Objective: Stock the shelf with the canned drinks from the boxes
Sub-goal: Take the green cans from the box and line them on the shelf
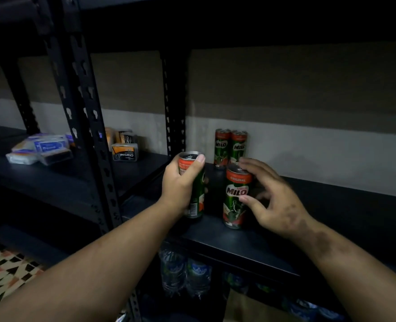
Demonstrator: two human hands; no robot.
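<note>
Left hand (180,182) grips one Milo can (193,185) above the shelf's (250,242) front edge; right hand (271,198) pinches another Milo can (236,196) standing there.

likely shop stockroom: black slotted steel racking (85,94), packaged goods (41,148), bottled water (185,273) below, dim.
</note>
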